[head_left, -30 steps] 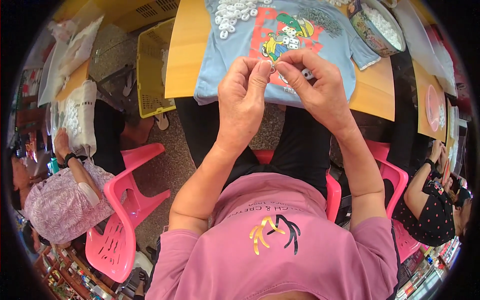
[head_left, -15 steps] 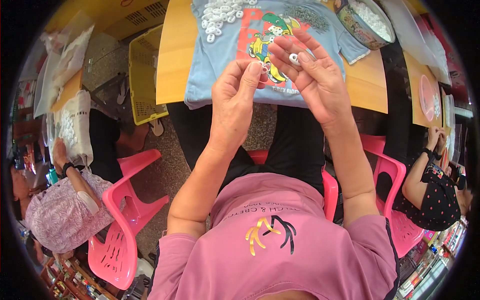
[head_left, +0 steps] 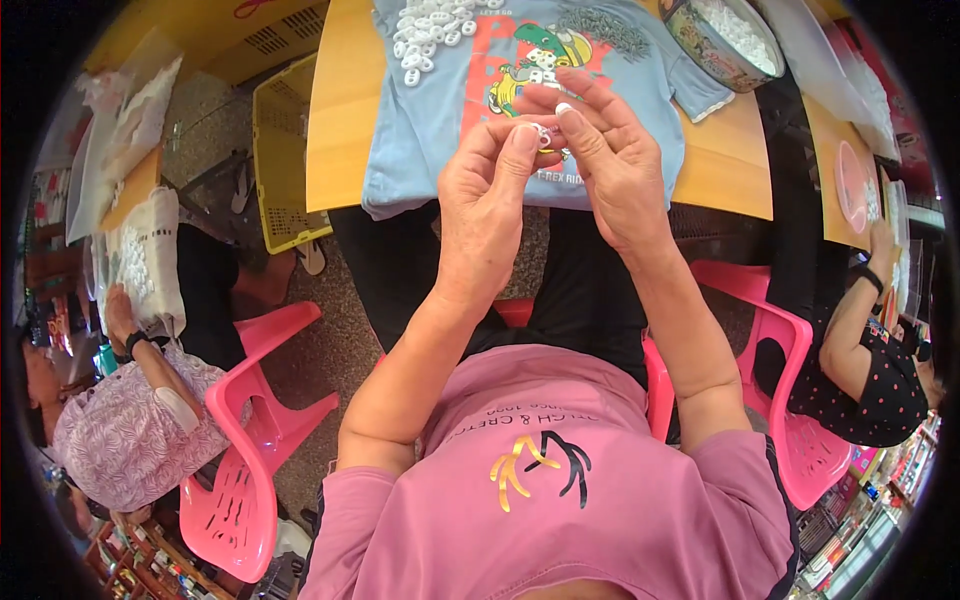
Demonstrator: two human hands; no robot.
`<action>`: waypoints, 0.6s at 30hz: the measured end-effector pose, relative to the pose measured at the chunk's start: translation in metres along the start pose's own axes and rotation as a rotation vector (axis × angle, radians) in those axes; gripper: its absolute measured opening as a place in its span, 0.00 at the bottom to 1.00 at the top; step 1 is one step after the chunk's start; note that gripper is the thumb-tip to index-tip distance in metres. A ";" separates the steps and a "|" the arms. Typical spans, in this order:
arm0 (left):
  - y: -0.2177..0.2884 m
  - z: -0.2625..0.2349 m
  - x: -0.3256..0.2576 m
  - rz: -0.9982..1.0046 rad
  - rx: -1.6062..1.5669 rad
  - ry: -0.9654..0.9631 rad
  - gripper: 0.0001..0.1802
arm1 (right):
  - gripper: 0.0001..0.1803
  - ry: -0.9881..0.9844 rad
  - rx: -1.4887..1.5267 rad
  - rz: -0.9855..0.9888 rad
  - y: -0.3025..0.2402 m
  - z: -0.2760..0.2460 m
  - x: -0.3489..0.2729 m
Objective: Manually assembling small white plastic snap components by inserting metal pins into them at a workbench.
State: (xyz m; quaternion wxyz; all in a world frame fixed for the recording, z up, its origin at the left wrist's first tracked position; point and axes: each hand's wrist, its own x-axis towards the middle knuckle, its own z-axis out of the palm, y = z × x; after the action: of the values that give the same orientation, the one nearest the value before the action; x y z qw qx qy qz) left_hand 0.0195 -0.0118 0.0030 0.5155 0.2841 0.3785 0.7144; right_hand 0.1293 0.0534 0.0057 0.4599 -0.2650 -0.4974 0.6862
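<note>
Both my hands are raised above a light blue T-shirt (head_left: pixel 425 170) spread on the table. My left hand (head_left: pixel 483 195) pinches a small white plastic piece (head_left: pixel 543 133) with a hole in it between thumb and fingertips. Close beside it, my right hand (head_left: pixel 625 175) holds another small white piece (head_left: pixel 564 108) at the thumb tip, its other fingers loosely bent. The fingertips of the two hands nearly meet; whether the pieces touch is unclear. On the shirt lie a pile of white oval two-holed pieces (head_left: pixel 425 35) and a heap of tiny dark grey parts (head_left: pixel 607 33).
A round tin (head_left: pixel 690 40) full of small white parts stands at the table's far right. Left of the wooden table (head_left: pixel 335 140) is a yellow plastic crate (head_left: pixel 285 160). People sit at both sides, near pink chairs (head_left: pixel 235 500).
My right hand has moved left and inward to my left hand, its thumb bringing the white piece to the fingertips. My left hand has shifted slightly right.
</note>
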 end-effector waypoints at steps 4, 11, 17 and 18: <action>0.001 0.001 -0.001 0.001 -0.013 -0.006 0.12 | 0.16 0.020 -0.201 0.110 -0.002 -0.006 -0.004; 0.000 -0.005 -0.001 0.039 0.128 0.089 0.11 | 0.16 0.018 -0.156 0.100 -0.008 -0.008 -0.009; 0.004 -0.005 -0.002 0.040 0.152 0.061 0.11 | 0.16 0.072 -0.137 0.053 -0.012 0.001 -0.012; 0.004 -0.006 -0.002 0.040 0.152 0.063 0.11 | 0.16 0.067 -0.133 0.053 -0.012 0.002 -0.012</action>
State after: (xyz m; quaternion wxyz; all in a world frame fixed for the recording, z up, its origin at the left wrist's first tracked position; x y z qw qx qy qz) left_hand 0.0137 -0.0161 0.0029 0.4660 0.3071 0.4420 0.7023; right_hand 0.1375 0.0427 0.0162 0.4392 -0.3310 -0.5190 0.6543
